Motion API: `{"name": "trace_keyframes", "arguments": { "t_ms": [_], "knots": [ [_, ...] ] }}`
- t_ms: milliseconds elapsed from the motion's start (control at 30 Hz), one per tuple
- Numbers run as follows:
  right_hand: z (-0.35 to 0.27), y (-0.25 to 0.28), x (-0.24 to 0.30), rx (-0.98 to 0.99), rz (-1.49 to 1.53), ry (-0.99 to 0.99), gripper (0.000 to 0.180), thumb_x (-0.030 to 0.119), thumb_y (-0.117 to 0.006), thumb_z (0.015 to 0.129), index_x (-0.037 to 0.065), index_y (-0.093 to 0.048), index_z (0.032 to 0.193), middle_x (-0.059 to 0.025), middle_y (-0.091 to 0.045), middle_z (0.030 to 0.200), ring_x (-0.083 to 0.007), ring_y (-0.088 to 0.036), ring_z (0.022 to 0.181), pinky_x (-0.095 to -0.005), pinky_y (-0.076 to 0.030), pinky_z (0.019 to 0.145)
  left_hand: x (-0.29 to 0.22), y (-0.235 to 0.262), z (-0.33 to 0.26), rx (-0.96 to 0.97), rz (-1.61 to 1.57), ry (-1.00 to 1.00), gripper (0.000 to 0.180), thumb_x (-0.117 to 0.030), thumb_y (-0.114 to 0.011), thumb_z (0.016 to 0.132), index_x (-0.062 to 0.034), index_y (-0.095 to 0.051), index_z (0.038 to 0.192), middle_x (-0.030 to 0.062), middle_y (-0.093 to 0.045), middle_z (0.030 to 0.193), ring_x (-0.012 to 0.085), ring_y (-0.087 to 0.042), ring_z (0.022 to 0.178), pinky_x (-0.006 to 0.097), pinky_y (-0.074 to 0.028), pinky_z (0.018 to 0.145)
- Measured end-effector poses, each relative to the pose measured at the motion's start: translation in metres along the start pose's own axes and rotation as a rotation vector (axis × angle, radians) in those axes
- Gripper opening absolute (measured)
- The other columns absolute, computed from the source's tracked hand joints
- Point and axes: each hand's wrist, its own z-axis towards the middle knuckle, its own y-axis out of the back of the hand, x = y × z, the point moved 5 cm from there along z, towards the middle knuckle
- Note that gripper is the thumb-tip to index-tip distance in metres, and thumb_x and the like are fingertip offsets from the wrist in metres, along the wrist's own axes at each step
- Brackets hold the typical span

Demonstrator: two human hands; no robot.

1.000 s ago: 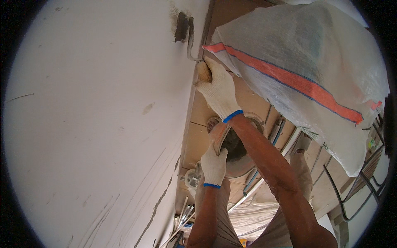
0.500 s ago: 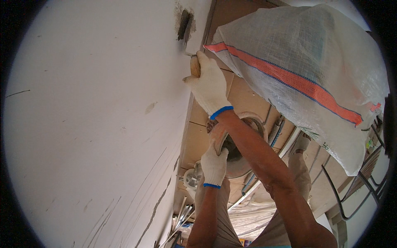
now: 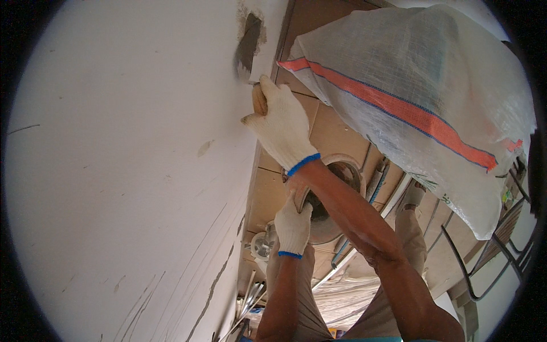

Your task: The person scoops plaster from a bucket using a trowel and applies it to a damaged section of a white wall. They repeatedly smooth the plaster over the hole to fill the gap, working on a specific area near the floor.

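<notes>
My right hand (image 3: 282, 122), in a white knit glove with a blue cuff, is closed around the wooden handle (image 3: 260, 101) of a trowel. Its blade, partly hidden, lies against the white wall (image 3: 142, 142), beside a patch of wet grey mortar (image 3: 249, 45). Lower down, my left hand (image 3: 293, 228), gloved alike, grips the rim of a round, mortar-stained bucket (image 3: 333, 231). Grey mortar shows inside it. My right forearm crosses above the bucket and hides part of it.
A large white woven sack (image 3: 387, 68) with a red stripe stands at the right. Black metal bars (image 3: 473, 285) are beyond it. Pipes (image 3: 376, 179) lie on the tan tile floor (image 3: 330, 134). Near the wall's foot sits a clear round container (image 3: 262, 245).
My right hand has shifted slightly down and left with the trowel. More of the grey mortar patch shows, and it reaches lower on the wall. My left hand stays on the bucket.
</notes>
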Motion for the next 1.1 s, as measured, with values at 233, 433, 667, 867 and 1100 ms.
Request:
{"name": "trace_keyframes", "arguments": {
  "t_ms": [233,433,667,867,1100],
  "knots": [
    [-0.017,0.006,-0.017,-0.06,0.084,0.064,0.07,0.022,-0.083,0.075,0.004,-0.058,0.138,-0.0218,-0.063,0.113,-0.0441,-0.065,0.108,-0.0506,-0.053,0.091,-0.006,0.004,-0.003,-0.005,0.034,0.015,0.06,-0.028,-0.071,0.089,-0.0019,-0.061,0.142,0.0302,-0.073,0.108,0.0453,-0.072,0.103,0.051,-0.056,0.089],
    [0.005,0.004,-0.031,-0.23,0.13,0.11,0.071,0.021,-0.083,0.075,0.003,-0.057,0.139,-0.0223,-0.063,0.114,-0.0439,-0.063,0.112,-0.0492,-0.051,0.095,-0.009,0.003,-0.004,-0.002,0.049,0.013,0.062,-0.028,-0.071,0.089,-0.0034,-0.06,0.145,0.0306,-0.073,0.108,0.0455,-0.071,0.104,0.051,-0.056,0.089],
    [0.003,-0.003,-0.02,-0.203,0.058,0.092,0.074,0.019,-0.083,0.075,0.005,-0.053,0.141,-0.0216,-0.061,0.116,-0.0432,-0.064,0.11,-0.049,-0.052,0.092,-0.005,0.0,-0.002,0.003,0.046,0.003,0.059,-0.029,-0.07,0.089,-0.0055,-0.062,0.142,0.0297,-0.073,0.107,0.0461,-0.071,0.103,0.052,-0.055,0.089],
    [-0.033,-0.002,-0.021,-0.036,0.023,-0.003,0.079,0.018,-0.083,0.076,0.009,-0.048,0.146,-0.0226,-0.06,0.12,-0.0455,-0.065,0.11,-0.0508,-0.055,0.09,-0.006,0.002,-0.001,0.008,0.04,0.016,0.052,-0.029,-0.07,0.09,-0.0072,-0.066,0.137,0.0294,-0.073,0.106,0.0461,-0.071,0.102,0.052,-0.056,0.088],
    [-0.021,0.0,-0.054,-0.245,0.141,0.053,0.068,0.014,-0.08,0.076,0.008,-0.054,0.139,-0.0198,-0.06,0.123,-0.0436,-0.064,0.112,-0.0482,-0.052,0.094,-0.012,0.003,-0.002,0.007,0.043,-0.016,0.054,-0.028,-0.07,0.09,-0.0047,-0.064,0.138,0.0298,-0.073,0.109,0.0466,-0.07,0.106,0.052,-0.055,0.089]
  ]
}}
